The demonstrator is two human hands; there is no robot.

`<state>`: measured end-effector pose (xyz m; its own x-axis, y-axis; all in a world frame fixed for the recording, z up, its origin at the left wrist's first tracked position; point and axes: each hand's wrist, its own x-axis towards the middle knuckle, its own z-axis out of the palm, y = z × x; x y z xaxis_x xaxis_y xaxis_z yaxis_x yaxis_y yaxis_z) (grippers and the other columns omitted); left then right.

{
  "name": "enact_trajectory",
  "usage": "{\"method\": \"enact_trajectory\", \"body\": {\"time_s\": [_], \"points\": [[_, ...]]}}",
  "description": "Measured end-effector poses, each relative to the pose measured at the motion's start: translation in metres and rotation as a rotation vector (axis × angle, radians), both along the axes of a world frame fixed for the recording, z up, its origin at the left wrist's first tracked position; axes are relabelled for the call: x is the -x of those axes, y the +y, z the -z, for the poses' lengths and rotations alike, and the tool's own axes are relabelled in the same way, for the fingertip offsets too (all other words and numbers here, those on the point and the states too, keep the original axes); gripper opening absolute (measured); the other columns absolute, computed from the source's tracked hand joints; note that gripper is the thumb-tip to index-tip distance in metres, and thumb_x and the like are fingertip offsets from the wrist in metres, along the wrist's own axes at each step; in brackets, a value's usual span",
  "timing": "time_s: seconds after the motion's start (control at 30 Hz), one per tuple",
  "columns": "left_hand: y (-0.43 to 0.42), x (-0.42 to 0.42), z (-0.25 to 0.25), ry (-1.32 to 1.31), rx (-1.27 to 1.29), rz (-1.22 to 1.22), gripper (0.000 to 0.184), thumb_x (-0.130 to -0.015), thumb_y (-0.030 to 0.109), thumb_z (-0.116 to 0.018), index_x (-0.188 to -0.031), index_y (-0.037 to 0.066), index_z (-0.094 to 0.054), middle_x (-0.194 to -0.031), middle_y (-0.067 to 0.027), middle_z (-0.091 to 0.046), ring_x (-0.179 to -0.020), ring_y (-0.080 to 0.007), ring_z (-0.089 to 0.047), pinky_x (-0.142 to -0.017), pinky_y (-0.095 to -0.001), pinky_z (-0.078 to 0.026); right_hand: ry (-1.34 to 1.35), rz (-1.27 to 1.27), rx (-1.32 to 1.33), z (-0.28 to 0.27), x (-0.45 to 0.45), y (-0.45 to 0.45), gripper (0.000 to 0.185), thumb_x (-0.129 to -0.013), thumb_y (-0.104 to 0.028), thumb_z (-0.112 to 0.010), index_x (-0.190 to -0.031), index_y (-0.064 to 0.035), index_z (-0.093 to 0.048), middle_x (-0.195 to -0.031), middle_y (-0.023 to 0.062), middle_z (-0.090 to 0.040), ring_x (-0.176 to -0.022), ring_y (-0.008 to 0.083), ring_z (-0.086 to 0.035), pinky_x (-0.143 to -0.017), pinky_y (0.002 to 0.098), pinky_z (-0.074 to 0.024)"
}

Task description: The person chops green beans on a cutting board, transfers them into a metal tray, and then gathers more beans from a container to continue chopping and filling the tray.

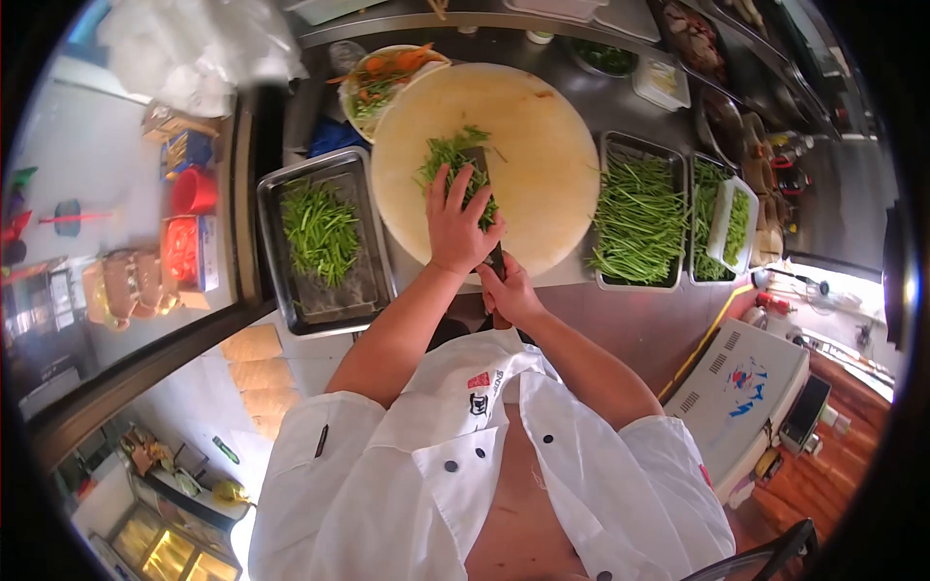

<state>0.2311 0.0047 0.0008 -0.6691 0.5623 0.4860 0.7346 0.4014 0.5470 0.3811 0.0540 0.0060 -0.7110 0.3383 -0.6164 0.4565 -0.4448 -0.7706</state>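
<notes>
On the round cutting board [547,174] lies a small heap of cut green stalks [448,155]. My left hand [459,225] rests over this heap with its fingers spread, touching the greens and the side of the knife blade. The dark, broad blade of the knife [478,161] lies along the right side of the heap, pointing away from me. My right hand [511,292] is closed round the knife's handle at the board's near edge. Part of the blade and some greens are hidden under my left hand.
Left of the board, a metal tray [373,257] holds cut green pieces. Long green stalks fill another tray [635,285] on the right, beside a white container [719,232] of chopped greens. A bowl of vegetable scraps [366,121] stands behind left. A white appliance [736,387] is at right.
</notes>
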Motion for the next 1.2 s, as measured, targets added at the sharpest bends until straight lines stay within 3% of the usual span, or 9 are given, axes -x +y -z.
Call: {"method": "enact_trajectory", "body": {"time_s": [0.33, 0.47, 0.5, 0.57, 0.63, 0.73, 0.87, 0.93, 1.2], "points": [[-0.167, 0.065, 0.036, 0.051, 0.042, -0.337, 0.038, -0.077, 0.017, -0.074, -0.114, 0.010, -0.069, -0.142, -0.0177, -0.054, -0.136, -0.0506, -0.044, -0.112, -0.0585, -0.040, -0.011, -0.462, -0.065, 0.010, 0.091, -0.104, 0.026, -0.102, -0.024, -0.064, -0.101, -0.0013, -0.052, -0.061, 0.0037, -0.055, -0.048, 0.0142, -0.055, -0.045, 0.0319, -0.0468], [-0.236, 0.091, 0.087, -0.029, 0.196, -0.355, 0.045, -0.086, 0.031, -0.072, -0.127, 0.014, -0.065, -0.154, -0.0139, -0.047, -0.146, -0.0462, -0.034, -0.118, -0.0638, -0.027, 0.009, -0.543, -0.550, 0.035, 0.089, -0.120, 0.034, -0.100, -0.031, -0.065, -0.097, 0.0007, -0.054, -0.060, 0.0075, -0.058, -0.051, 0.0204, -0.062, -0.050, 0.0376, -0.0516], [-0.248, 0.092, 0.094, -0.038, 0.342, -0.362, 0.048, -0.090, 0.037, -0.071, -0.132, 0.016, -0.064, -0.158, -0.0119, -0.043, -0.150, -0.0438, -0.030, -0.121, -0.0658, -0.020, 0.001, -0.546, -0.555, 0.026, 0.085, -0.115, 0.034, -0.100, -0.031, -0.065, -0.097, 0.0007, -0.054, -0.060, 0.0075, -0.058, -0.051, 0.0204, -0.062, -0.050, 0.0376, -0.0516], [-0.260, 0.093, 0.077, -0.060, 0.386, -0.304, 0.050, -0.092, 0.042, -0.068, -0.136, 0.017, -0.063, -0.160, -0.0099, -0.041, -0.152, -0.0419, -0.027, -0.122, -0.0665, -0.015, -0.127, -0.508, -0.410, -0.004, 0.068, -0.084, 0.035, -0.100, -0.035, -0.061, -0.100, -0.0009, -0.055, -0.075, 0.0218, -0.065, -0.062, 0.0349, -0.067, -0.055, 0.0418, -0.0529], [-0.272, 0.092, 0.057, -0.045, 0.435, -0.212, 0.054, -0.095, 0.047, -0.066, -0.141, 0.019, -0.061, -0.162, -0.0071, -0.040, -0.153, -0.0405, -0.027, -0.122, -0.0669, -0.008, -0.098, -0.501, -0.665, -0.004, 0.040, -0.048, 0.032, -0.100, -0.033, -0.064, -0.102, -0.0020, -0.057, -0.075, 0.0162, -0.065, -0.061, 0.0280, -0.066, -0.054, 0.0388, -0.0510], [-0.285, 0.087, 0.053, -0.019, 0.415, -0.225, 0.056, -0.092, 0.043, -0.071, -0.140, 0.016, -0.061, -0.162, -0.0095, -0.040, -0.152, -0.0416, -0.029, -0.122, -0.0662, -0.013, -0.242, -0.233, -0.424, -0.038, 0.004, -0.001, 0.026, -0.100, -0.029, -0.067, -0.102, -0.0036, -0.059, -0.071, 0.0056, -0.062, -0.055, 0.0152, -0.059, -0.047, 0.0332, -0.0455], [-0.232, 0.072, 0.033, -0.062, 0.241, -0.050, 0.065, -0.086, 0.041, -0.078, -0.141, 0.012, -0.059, -0.161, -0.0140, -0.041, -0.151, -0.0435, -0.031, -0.122, -0.0628, -0.020, -0.314, -0.091, -0.424, -0.019, -0.054, 0.069, 0.021, -0.101, -0.026, -0.067, -0.099, -0.0073, -0.058, -0.065, -0.0006, -0.054, -0.050, 0.0084, -0.050, -0.044, 0.0269, -0.0408], [-0.169, 0.062, 0.019, -0.139, 0.324, 0.188, 0.084, -0.080, 0.040, -0.083, -0.149, 0.006, -0.049, -0.162, -0.0222, -0.035, -0.152, -0.0450, -0.027, -0.123, -0.0580, -0.024, -0.224, 0.060, -0.329, 0.000, -0.082, 0.094, 0.020, -0.101, -0.025, -0.067, -0.095, -0.0098, -0.055, -0.063, -0.0018, -0.049, -0.048, 0.0090, -0.050, -0.042, 0.0267, -0.0410], [0.005, 0.095, 0.051, -0.048, 0.443, 0.200, 0.107, -0.082, 0.060, -0.074, -0.160, 0.002, -0.028, -0.165, -0.0295, -0.021, -0.155, -0.0449, -0.020, -0.127, -0.0537, -0.018, -0.126, 0.233, -0.185, 0.035, -0.066, 0.155, 0.026, -0.100, -0.026, -0.070, -0.096, -0.0088, -0.051, -0.069, -0.0003, -0.051, -0.051, 0.0108, -0.050, -0.048, 0.0287, -0.0419]]}}
